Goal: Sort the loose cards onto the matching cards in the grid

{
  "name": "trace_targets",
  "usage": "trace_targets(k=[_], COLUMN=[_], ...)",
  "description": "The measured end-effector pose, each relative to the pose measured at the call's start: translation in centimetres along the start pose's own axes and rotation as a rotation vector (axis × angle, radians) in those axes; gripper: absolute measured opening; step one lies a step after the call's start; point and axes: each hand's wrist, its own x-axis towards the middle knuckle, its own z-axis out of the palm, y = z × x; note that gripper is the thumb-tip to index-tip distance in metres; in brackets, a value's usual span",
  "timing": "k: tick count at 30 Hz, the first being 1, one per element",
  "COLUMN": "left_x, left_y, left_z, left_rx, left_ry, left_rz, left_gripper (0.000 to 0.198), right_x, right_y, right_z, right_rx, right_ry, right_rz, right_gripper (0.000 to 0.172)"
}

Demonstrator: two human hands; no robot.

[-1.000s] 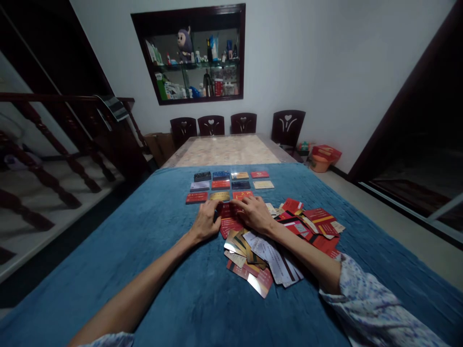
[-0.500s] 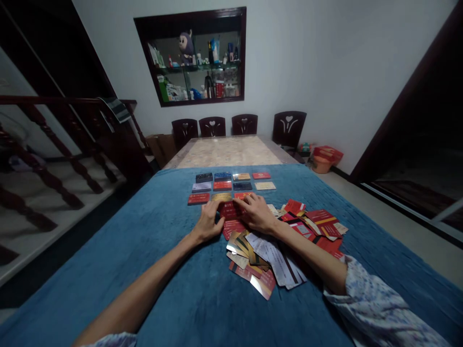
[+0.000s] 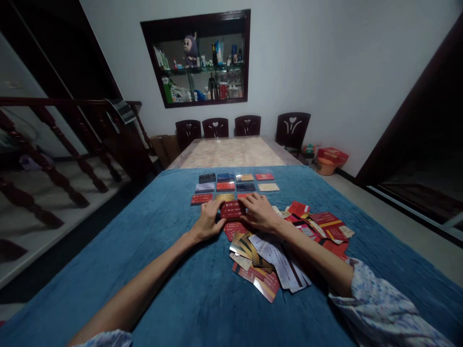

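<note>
Between my two hands is a stack of dark red cards (image 3: 232,210) with pale printing. My left hand (image 3: 209,220) grips its left end, thumb at the near edge and fingers at the far edge. On the right end, my right hand (image 3: 261,212) is closed the same way. Just below the stack lie loose red cards (image 3: 235,231). Nearer me, gold cards (image 3: 241,244) and lilac-white cards (image 3: 277,260) spread in a loose heap, partly under my right forearm. A red stack (image 3: 244,196) beyond my right fingers is partly covered.
Neat card stacks stand in rows beyond my hands, among them a gold stack (image 3: 224,197) and a black stack (image 3: 207,178). More red cards (image 3: 327,225) are scattered at the right. A blue cloth (image 3: 173,299) covers the near table; chairs (image 3: 248,126) line its far end.
The red cards between my hands now form a squared stack showing a thick near edge; before, they lay flatter over the loose red cards. The whole view has shifted slightly.
</note>
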Motion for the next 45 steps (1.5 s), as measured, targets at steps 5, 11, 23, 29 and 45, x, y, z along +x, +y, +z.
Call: trace_targets(k=[5,11,23,29,45], left_x=[-0.1,-0.3,0.4,0.9,1.6], left_y=[-0.4,-1.4,-3.8,-5.9,-10.8], left_z=[-1.7,-3.3,-5.6,-6.2,-6.5], left_rx=[0.018,-0.02,0.098,0.157,0.194], left_ry=[-0.061,-0.097,-0.148,-0.15,-0.255], left_rz=[-0.026,-0.065,-0.079,-0.114,-0.213], left_gripper=[0.054,0.05,0.05,0.047,0.047], right_x=[0.9,2.4,6.3,8.8,13.8], right_y=[-0.6,-1.4,-2.7,-3.1,-3.9], right_z=[-0.5,-0.8,-1.0,-0.9,1.1], right_rx=[-0.011,-0.013,0.001,0.002,0.001], right_ry=[-0.005,-0.036,-0.129,-0.164,-0.263], right_rz=[-0.006,-0.04,-0.043,-0.047,-0.065], right_gripper=[0.053,0.054,0.047,0.043,0.046])
